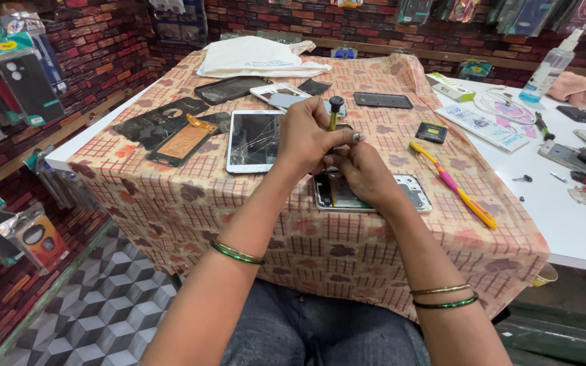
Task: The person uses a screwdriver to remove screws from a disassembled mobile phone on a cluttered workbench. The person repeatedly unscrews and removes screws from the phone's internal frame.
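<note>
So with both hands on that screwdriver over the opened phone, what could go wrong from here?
The screwdriver, gripped by the left hand and steadied by the right hand, could slip and gouge the opened phone under it. That phone lies near the table's front edge and might get nudged off. The cracked white phone beside the left wrist could get bumped.

A cracked white-framed screen [254,140] lies just beside the left hand [306,135]; dark screens [382,100] lie beyond; hanging packaged phone cases [18,74] far left.
</note>
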